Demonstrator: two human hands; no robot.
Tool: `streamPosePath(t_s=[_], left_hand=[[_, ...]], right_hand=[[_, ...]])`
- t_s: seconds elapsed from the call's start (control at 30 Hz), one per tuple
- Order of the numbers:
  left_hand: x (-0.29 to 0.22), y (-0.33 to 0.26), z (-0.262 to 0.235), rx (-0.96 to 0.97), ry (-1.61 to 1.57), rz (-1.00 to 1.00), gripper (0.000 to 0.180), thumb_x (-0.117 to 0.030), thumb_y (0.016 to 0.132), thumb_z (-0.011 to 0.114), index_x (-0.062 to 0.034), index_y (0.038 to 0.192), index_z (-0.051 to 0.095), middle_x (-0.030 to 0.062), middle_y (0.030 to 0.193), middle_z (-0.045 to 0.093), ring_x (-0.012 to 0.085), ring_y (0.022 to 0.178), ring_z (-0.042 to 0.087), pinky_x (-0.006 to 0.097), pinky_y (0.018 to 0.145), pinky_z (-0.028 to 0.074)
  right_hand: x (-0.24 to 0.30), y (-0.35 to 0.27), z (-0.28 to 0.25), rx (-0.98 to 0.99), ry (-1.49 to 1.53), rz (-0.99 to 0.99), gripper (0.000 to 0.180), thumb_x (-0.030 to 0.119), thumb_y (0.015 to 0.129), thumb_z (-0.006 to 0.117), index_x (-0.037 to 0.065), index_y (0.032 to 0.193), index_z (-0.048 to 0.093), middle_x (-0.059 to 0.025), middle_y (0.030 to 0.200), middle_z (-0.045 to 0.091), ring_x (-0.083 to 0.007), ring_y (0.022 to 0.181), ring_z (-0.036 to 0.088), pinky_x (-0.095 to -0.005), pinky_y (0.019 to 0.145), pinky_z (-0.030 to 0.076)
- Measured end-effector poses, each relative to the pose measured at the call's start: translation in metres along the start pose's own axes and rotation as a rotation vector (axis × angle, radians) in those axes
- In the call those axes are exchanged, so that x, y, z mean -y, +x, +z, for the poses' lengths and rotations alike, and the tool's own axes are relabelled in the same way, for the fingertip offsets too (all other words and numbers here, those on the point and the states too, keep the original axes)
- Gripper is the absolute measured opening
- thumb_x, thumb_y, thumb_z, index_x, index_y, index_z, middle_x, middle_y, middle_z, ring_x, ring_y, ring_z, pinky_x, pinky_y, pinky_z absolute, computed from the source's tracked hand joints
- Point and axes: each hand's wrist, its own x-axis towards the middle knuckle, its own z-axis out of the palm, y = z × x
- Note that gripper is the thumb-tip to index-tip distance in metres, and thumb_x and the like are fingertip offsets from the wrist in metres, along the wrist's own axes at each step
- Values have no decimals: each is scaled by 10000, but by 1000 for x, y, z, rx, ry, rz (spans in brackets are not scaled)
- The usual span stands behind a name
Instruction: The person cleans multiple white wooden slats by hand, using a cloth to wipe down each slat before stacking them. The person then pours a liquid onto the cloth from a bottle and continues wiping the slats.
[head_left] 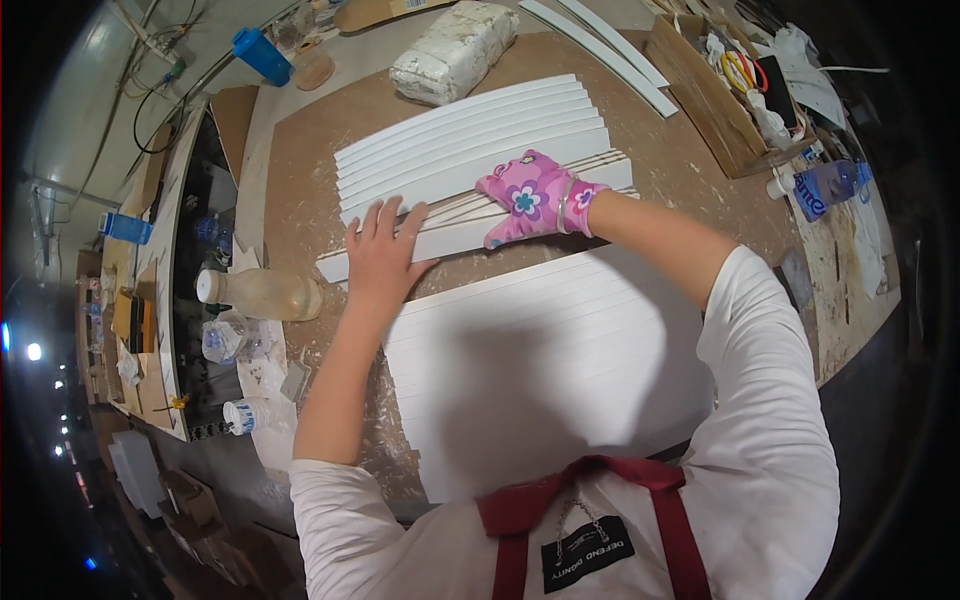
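Several slim strips (456, 239) under floral-gloved right hand (530, 203)

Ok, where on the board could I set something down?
Brown board shows bare left of the upper white strips, and right of them, short of the cardboard box. It's crowded mid-board, where the left hand and gloved right hand touch more strips, and along the left edge, by the cloudy bottle.
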Motion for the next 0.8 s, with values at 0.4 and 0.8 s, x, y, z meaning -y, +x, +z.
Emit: streamPosePath(t_s=[0.4, 0.8], left_hand=[[35, 2, 39, 69, -189, -95, 706, -380, 735, 744, -133, 1340, 476, 115, 1236, 521, 314, 1141, 500, 459, 983, 363], [70, -38, 61, -115, -224, -163, 863, -289, 679, 814, -107, 1415, 402, 207, 1309, 508, 339, 1217, 492, 441, 1028, 366]], right_hand=[[-40, -27, 18, -186, -30, 36, 683, 483, 765, 691, 66, 1270, 499, -109, 952, 594, -277, 934, 597, -385, 829, 465], [-100, -151, 60, -444, 315, 663, 686, 372, 846, 642, 5, 1376, 409, -201, 1360, 472, -352, 1239, 463, -409, 1056, 364]])
